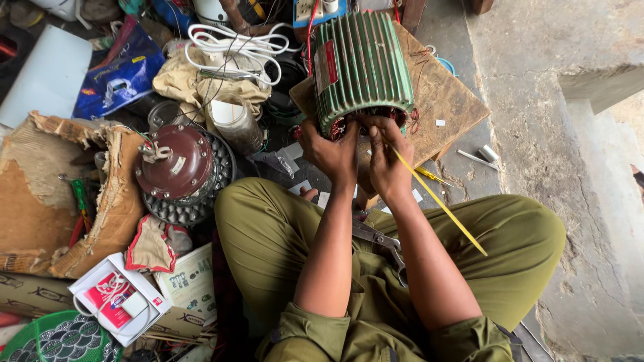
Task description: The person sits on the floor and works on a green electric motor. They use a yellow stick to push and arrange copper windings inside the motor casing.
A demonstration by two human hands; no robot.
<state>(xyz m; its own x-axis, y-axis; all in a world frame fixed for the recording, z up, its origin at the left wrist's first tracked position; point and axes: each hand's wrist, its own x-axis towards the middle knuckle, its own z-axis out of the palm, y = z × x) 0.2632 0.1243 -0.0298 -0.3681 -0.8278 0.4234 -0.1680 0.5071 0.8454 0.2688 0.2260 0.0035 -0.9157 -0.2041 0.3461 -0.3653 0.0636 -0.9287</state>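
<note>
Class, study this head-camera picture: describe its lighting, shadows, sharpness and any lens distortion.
Head view: soft, even daylight, no hard glare; the concrete floor is brightest, faint shade under the green ribbed motor housing. Left hand, right hand and the yellow strip are sharp. Wide lens bends the edges, so the clutter at left looks stretched.

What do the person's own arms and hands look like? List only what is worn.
Both forearms are bare. The olive-green shirt sleeves are rolled up to about the elbows, matching the olive trousers. The left hand and right hand wear no gloves; no rings, watch or bracelets show.
</note>
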